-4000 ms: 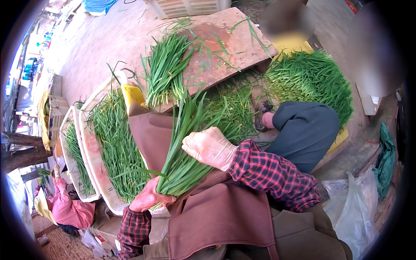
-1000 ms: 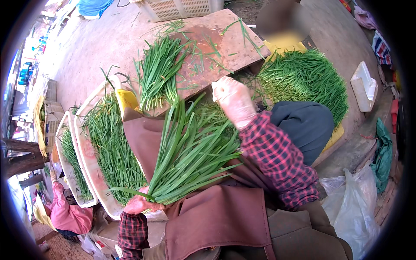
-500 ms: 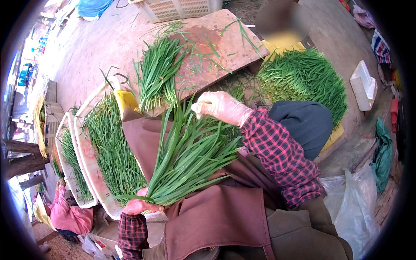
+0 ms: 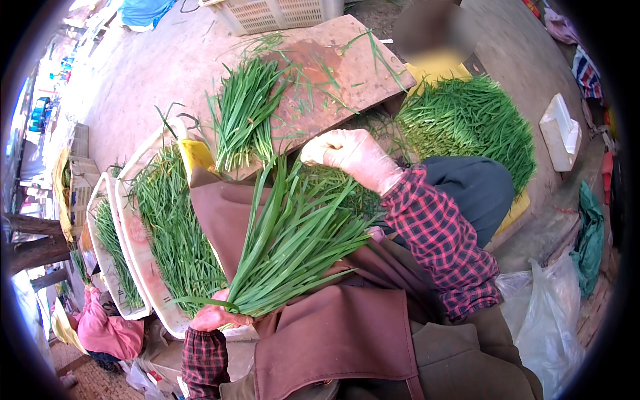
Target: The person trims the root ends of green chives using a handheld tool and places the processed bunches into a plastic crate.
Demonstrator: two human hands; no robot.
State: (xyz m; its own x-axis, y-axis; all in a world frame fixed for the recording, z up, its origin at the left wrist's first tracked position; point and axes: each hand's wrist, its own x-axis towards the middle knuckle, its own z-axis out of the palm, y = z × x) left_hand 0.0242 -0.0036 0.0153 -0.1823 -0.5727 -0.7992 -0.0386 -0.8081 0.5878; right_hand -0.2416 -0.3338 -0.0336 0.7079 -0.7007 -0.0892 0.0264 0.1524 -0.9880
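Observation:
My left hand [image 4: 217,316] is closed round the base of a bunch of Chinese chives [image 4: 287,243], whose long green leaves fan out across my brown apron [image 4: 333,333]. Above the leaf tips is my right hand [image 4: 351,155], its fingers curled together; whatever they may pinch is too small to make out. Just beyond the hands, a smaller bundle of chives [image 4: 245,110] rests at the left end of a stained board [image 4: 327,57]. A large heap of chives [image 4: 467,127] lies on something yellow to the right.
White crates [image 4: 127,220] filled with chives stand to the left. A pale slotted crate [image 4: 277,15] sits beyond the board. At right are a white foam box [image 4: 559,133] and clear plastic bags [image 4: 543,327]. A person in pink [image 4: 110,330] holds some chives at lower left.
My right hand has shifted slightly to the right and away from the bunch's leaf tips. My left hand keeps its hold in the same place. The person in pink has moved a little.

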